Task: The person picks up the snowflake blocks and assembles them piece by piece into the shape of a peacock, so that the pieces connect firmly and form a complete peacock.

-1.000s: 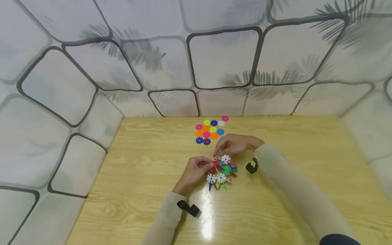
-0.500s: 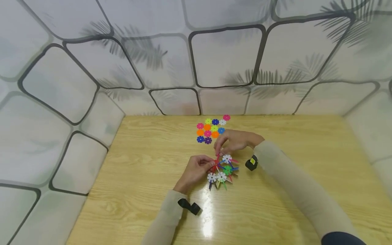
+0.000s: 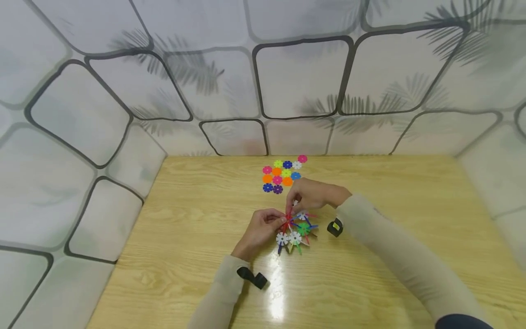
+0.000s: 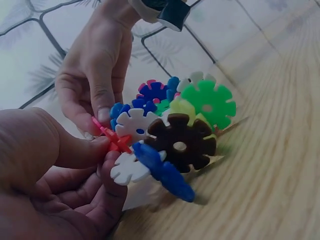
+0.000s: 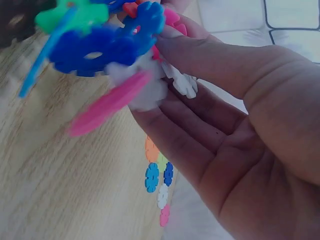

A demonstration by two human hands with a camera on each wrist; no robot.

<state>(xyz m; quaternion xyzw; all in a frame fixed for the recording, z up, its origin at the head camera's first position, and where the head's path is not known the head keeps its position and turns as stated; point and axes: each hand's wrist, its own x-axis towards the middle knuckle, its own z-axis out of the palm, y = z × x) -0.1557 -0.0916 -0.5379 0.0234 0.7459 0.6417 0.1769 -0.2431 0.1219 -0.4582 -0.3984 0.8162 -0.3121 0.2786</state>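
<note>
Notched plastic flower discs are slotted together into a cluster on the table; its green disc (image 3: 304,228) faces up in the head view. My left hand (image 3: 260,228) pinches the red disc (image 4: 117,142) at the cluster's left side between thumb and fingers. From the far side, my right hand (image 3: 312,194) pinches a pink disc (image 5: 175,22) right at the red one, its thumb partly covering it. A white disc (image 5: 182,82) shows beside the right fingers. In the left wrist view, a brown disc (image 4: 181,144) and a blue disc (image 4: 165,172) stick out towards the camera.
Loose discs in several colours, among them a purple disc (image 3: 277,189) and an orange disc (image 3: 267,179), lie flat beyond the hands. The wooden table (image 3: 197,205) meets a patterned wall covering (image 3: 300,77) at the back and left.
The right hand first rose slightly with the pink disc standing upright, then came down closer to the red disc. The left hand keeps its grip, and the cluster has shifted slightly.
</note>
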